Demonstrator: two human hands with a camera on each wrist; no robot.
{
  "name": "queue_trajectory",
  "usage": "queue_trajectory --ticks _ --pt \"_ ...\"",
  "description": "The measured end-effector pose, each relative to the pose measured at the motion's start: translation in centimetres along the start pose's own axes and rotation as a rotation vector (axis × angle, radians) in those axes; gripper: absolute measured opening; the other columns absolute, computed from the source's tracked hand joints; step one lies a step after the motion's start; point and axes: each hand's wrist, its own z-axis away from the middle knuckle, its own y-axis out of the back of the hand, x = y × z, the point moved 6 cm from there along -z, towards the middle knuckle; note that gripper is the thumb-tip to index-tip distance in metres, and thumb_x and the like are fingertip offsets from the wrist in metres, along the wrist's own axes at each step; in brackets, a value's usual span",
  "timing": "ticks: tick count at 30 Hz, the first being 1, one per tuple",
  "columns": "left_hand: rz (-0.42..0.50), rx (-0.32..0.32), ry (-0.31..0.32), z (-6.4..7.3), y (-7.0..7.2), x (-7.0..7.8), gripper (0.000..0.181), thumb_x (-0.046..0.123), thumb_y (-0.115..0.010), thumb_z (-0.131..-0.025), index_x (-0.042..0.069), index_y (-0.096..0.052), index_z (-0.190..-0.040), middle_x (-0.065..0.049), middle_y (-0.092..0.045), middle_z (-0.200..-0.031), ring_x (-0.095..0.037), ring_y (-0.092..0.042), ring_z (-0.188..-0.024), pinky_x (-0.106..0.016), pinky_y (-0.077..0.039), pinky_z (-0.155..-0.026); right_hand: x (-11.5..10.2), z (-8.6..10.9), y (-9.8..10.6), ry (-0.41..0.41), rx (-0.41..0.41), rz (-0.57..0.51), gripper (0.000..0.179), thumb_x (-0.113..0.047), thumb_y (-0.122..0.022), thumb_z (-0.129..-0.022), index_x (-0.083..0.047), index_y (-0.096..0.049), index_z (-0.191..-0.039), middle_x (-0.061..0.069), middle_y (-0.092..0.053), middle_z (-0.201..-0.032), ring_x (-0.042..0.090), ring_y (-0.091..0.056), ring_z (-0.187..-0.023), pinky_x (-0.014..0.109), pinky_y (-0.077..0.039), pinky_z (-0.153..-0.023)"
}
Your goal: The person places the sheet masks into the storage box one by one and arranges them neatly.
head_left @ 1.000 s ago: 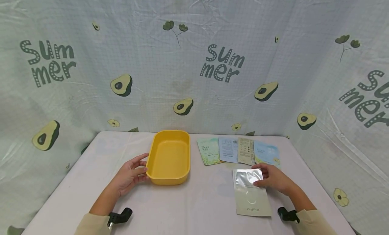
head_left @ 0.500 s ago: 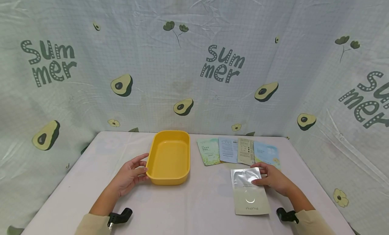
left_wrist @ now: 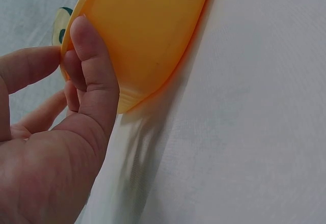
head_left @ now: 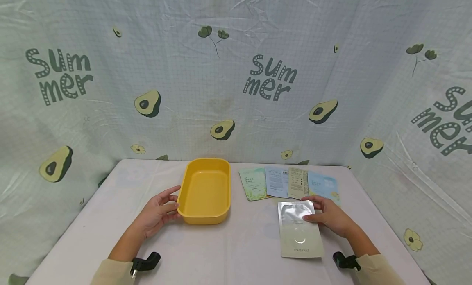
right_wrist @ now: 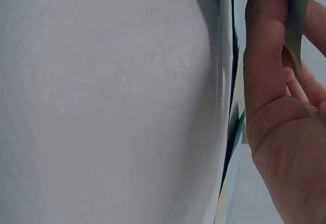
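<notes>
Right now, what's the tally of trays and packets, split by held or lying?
Trays: 1 (yellow tray)
Packets lying overlapped: 4 (green packet, pale-blue packet, tan packet, sky-blue packet)
Packets held: 1 (silver-topped packet)
Total: 6 visible; any hidden underneath can't be told.

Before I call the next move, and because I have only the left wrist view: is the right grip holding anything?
Observer: Yes, the right grip holds a silver-topped pouch.
Operator: Is it touching the yellow tray I can see?
Observer: No, it is off to the tray's right, with a gap between them.
Operator: Anything on the far side of the pouch?
Observer: Yes, a row of overlapping packets in green, blue and beige.
</notes>
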Motion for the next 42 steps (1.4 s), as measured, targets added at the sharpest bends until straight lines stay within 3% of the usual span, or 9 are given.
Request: queue_trajectory --ticks 13,42 --pt "-0.007 -0.007 -0.003 0.0 -0.1 0.1 0.073 0.004 -0.062 -0.099 0.01 -0.026 -0.162 -0.002 -0.052 -0.112 -0.016 -0.067 -0.088 -0.028 -0.061 -0.084 -0.7 -0.6 -0.7 0.015 0.071 -0.008 0.076 -0.017 -0.082 -0.086 -0.005 -0.043 -0.149 0.027 -0.06 -0.135 0.026 -0.071 -0.098 0.04 -0.063 -0.078" --pt "0.011 0.007 0.008 0.0 -0.2 -0.2 0.073 0.005 -0.062 -0.1 0.013 -0.026 -0.163 -0.001 -0.052 -0.112 -0.017 -0.066 -0.09 -0.028 -0.061 -0.086 -3.0 -3.5 -4.8 0.097 0.042 -0.14 0.074 -0.018 -0.083 -0.086 -0.009 -0.046 -0.15 0.023 -0.064 -0.133 0.027 -0.073 -0.097 0.043 -0.064 -0.076"
